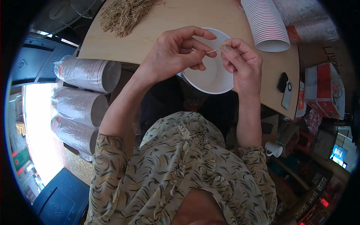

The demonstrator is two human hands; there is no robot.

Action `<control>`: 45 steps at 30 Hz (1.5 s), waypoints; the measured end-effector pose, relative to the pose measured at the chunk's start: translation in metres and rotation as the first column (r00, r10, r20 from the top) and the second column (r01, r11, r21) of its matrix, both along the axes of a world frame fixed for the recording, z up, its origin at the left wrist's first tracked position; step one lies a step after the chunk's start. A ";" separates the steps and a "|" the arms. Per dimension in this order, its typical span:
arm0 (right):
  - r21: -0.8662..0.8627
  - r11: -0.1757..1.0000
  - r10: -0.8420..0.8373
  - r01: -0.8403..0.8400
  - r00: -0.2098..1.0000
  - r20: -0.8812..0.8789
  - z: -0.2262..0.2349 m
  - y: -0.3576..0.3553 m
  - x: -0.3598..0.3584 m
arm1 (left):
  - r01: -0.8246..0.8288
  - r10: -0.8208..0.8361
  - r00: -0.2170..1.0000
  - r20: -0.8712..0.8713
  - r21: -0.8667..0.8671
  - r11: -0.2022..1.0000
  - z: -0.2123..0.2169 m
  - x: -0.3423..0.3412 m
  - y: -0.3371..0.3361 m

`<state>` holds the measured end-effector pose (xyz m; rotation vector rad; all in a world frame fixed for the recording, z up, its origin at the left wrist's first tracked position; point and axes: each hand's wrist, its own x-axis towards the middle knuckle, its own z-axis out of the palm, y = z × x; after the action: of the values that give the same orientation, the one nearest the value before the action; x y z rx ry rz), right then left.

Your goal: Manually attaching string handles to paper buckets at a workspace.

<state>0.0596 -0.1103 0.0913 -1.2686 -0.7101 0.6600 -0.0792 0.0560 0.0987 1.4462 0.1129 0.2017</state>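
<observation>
My left hand [176,52] pinches a thin tan string [211,51] between thumb and index finger, its other fingers loosely curled. Close by on the right, my right hand [243,62] is closed in a pinch at the same string, with a small bit showing at the fingertips. Beneath both hands is a white paper bucket [210,80], tilted at the table's near edge with its round mouth toward me. The bucket's far side is partly hidden by my hands. A heap of similar tan strings [123,17] lies at the table's far left.
On the wooden table [180,17], a nested stack of white buckets [267,28] lies at the far right beside bagged stacks [313,28]. A phone [287,93] rests near the right edge. Bagged bucket stacks [80,108] are piled at left; a white mug [273,149] is lower right.
</observation>
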 end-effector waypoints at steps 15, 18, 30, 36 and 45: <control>-0.285 0.958 0.138 -0.027 0.916 0.377 0.022 -0.015 0.003 | -0.166 0.098 0.983 0.156 0.512 0.843 0.002 0.009 -0.004; -0.224 0.974 0.089 -0.010 0.935 0.343 0.021 -0.021 0.006 | -0.245 0.089 0.958 0.271 0.623 0.742 -0.001 0.009 -0.003; 0.262 0.949 -0.152 0.174 0.983 -0.104 0.021 -0.072 0.032 | -0.437 0.273 0.899 0.342 0.669 0.602 -0.027 0.002 0.019; 0.327 0.938 -0.105 0.113 0.994 -0.042 0.009 -0.064 0.019 | -0.479 0.390 0.878 0.278 0.522 0.706 -0.034 0.015 0.002; 0.060 0.952 0.244 -0.302 0.859 0.450 0.047 -0.077 -0.013 | -0.367 0.307 0.930 0.201 0.524 0.768 -0.037 0.036 0.012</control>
<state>0.0471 -0.1871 0.1388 -1.2173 -1.3072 0.5480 -0.0434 0.0682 0.0618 1.9910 0.2469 0.6525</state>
